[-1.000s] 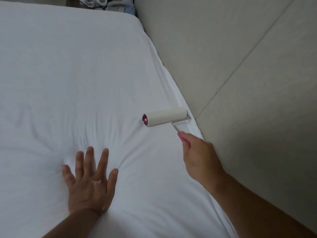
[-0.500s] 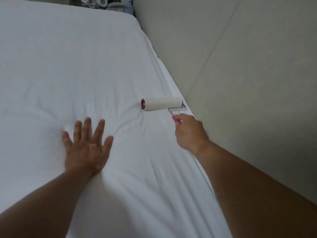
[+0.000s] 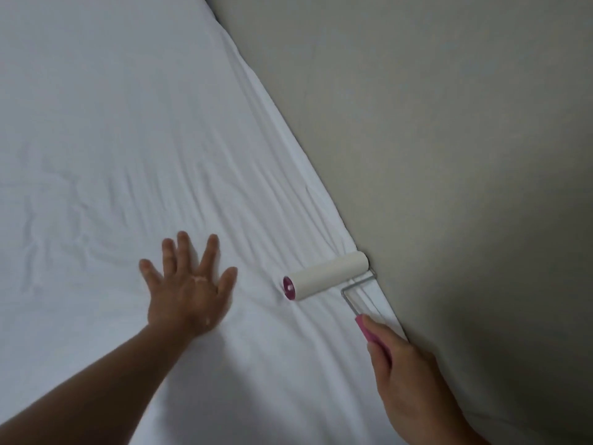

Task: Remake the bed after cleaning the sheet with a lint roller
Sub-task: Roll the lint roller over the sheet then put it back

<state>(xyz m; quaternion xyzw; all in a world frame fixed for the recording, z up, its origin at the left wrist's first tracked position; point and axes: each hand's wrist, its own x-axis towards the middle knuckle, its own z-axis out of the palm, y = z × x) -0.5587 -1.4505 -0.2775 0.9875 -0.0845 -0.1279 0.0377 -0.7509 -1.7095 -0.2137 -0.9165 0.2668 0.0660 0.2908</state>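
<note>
The white sheet (image 3: 128,123) fills your view, its right edge meeting the wall (image 3: 449,123). Your left hand (image 3: 189,293) presses flat on it, fingers spread, holding nothing. Your right hand (image 3: 410,380) curls round the pink handle of the lint roller (image 3: 327,277); its drum lies just beyond those fingers, axis left-right, right end at the wall.

A plain beige wall (image 3: 449,155) fills the right side, softly shadowed.
</note>
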